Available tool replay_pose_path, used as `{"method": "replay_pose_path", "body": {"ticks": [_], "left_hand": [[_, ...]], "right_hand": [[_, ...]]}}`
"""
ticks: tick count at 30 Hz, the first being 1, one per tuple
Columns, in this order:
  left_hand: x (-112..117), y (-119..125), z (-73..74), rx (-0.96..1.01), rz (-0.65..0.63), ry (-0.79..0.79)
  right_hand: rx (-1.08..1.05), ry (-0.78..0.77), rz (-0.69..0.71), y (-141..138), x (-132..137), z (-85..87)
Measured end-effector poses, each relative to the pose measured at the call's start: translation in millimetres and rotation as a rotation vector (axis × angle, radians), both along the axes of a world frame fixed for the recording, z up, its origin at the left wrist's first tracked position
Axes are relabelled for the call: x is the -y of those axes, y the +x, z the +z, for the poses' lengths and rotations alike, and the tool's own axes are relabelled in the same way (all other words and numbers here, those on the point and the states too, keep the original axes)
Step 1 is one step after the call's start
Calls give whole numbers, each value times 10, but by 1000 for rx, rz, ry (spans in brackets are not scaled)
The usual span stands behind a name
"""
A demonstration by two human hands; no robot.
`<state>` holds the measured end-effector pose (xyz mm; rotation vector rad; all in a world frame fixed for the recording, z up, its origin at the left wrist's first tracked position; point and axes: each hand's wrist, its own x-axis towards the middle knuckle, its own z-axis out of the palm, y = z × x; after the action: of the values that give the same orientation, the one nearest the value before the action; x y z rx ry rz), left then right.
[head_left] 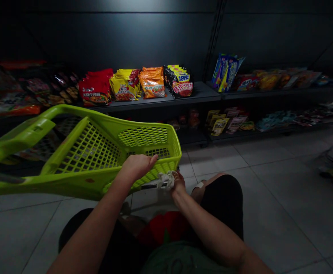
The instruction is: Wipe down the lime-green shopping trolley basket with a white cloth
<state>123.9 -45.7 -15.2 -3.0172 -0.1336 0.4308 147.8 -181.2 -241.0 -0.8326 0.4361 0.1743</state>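
Observation:
A lime-green plastic shopping cart [143, 127] with a perforated basket stands in front of me, its handle end to the left. My left hand [138, 166] is closed over the near rim of the basket. Below that rim, my right hand [178, 182] holds a crumpled whitish cloth [168, 179] against a metal bar [149, 186] under the basket. Fingers of the right hand are partly hidden behind the cloth and cart. No goods show inside the basket.
Dark shelving [205, 93] runs behind the cart, with red noodle packs [95, 88], yellow packs [123, 86], orange packs [152, 83] and black packs [180, 82]. Small hanging-type bags [220, 125] lie on the lower shelf. Pale floor tiles [269, 198] extend right. My bent knees [226, 201] are close below.

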Motion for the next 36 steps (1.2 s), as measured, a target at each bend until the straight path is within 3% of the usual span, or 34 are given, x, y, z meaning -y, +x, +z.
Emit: {"method": "replay_pose_path", "body": {"ticks": [4, 8, 11, 13, 15, 17, 19, 21, 23, 26, 28, 31, 33, 35, 36], "left_hand": [[53, 73, -19, -6, -14, 0], [58, 123, -22, -28, -31, 4], [21, 149, -14, -44, -36, 18], [-11, 162, -4, -61, -37, 30], [-42, 161, 8, -88, -50, 37], [-70, 134, 19, -102, -66, 44], [-92, 78, 27, -111, -70, 46], [-106, -2, 33, -113, -66, 45], [-115, -94, 40, -109, -70, 45], [-126, -226, 54, -92, -109, 25], [-136, -298, 66, -84, -139, 5], [-151, -386, 78, -81, -174, -14], [-161, -436, 78, -83, -192, -23], [-179, -478, 70, -83, -193, -29], [-194, -496, 65, -81, -185, -26]], "right_hand": [[-132, 9, -112, 37, 110, 134], [-36, 1, -168, 114, 345, 602], [161, -119, -176, 177, 460, 854], [225, -241, -159, 161, 459, 821], [207, -326, -96, 107, 446, 651], [113, -344, 4, 50, 479, 463], [32, -351, 17, 6, 576, 386], [104, -414, -56, -19, 696, 478], [388, -525, -40, 3, 778, 698], [866, -720, 189, 250, 758, 1052], [992, -806, 279, 612, 675, 1203], [962, -852, 288, 1286, 538, 1301], [889, -868, 292, 1580, 477, 1322], [869, -897, 294, 1562, 455, 1326], [900, -916, 292, 1416, 460, 1323]]}}
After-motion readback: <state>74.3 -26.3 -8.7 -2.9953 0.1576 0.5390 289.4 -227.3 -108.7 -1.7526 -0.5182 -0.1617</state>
